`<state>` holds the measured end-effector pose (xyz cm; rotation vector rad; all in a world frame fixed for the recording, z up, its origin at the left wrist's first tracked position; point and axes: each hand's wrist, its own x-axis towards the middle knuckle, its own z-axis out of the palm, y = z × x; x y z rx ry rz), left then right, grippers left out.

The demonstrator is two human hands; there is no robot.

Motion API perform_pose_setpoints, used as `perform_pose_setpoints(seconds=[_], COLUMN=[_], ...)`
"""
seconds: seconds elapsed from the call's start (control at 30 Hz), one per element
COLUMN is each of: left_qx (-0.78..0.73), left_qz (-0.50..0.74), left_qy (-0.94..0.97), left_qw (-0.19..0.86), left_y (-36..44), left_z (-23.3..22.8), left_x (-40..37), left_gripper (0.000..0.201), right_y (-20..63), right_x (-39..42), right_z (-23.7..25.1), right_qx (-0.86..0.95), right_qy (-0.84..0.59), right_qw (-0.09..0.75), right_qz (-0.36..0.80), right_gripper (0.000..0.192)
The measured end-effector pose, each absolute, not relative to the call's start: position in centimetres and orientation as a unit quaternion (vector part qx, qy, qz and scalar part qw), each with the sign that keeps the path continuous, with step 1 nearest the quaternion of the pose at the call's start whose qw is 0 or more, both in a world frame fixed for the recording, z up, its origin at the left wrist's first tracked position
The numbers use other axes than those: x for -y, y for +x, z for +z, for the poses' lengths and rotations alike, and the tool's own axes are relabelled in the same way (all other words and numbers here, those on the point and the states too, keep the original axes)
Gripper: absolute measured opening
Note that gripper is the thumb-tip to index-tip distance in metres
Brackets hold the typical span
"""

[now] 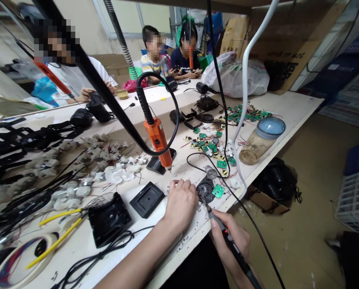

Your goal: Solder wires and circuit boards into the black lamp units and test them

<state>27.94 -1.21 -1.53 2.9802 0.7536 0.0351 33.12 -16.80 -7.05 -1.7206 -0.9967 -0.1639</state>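
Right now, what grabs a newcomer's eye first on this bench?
The orange screwdriver hanging on its black cable over the middle of the table, tip down. Just below it, at the near edge, the left hand rests by a round black part while the right hand points a soldering iron at it. To the right lies a scatter of green boards, with a jar on its side beyond.

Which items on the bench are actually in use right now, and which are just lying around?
In use:
- right hand holding soldering iron, tip at the round black part
- left hand steadying that part
- small green board beside it

Lying about:
- hanging orange screwdriver
- yellow-handled pliers
- tape roll
- jar
- black square plate
- pile of green boards
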Motion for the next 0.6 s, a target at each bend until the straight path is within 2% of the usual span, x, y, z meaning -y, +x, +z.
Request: perform_pose_setpoints(seconds=[0.4,0.6], left_qx=[-0.240,-0.288], left_qz=[0.025,0.112], left_qy=[0.969,0.934], left_qw=[0.047,0.179], left_y=[27.5,24.7], left_z=[-1.2,0.2], left_x=[1.1,0.2], left_gripper=[0.026,0.024], right_y=[33.5,33.6], right_x=[16.9,17.5], right_z=[-6.9,-6.3], right_qx=[0.437,0.407], right_qy=[-0.723,-0.740], right_qw=[0.526,0.530], right_qz=[-0.096,-0.083], right_gripper=[0.015,0.016])
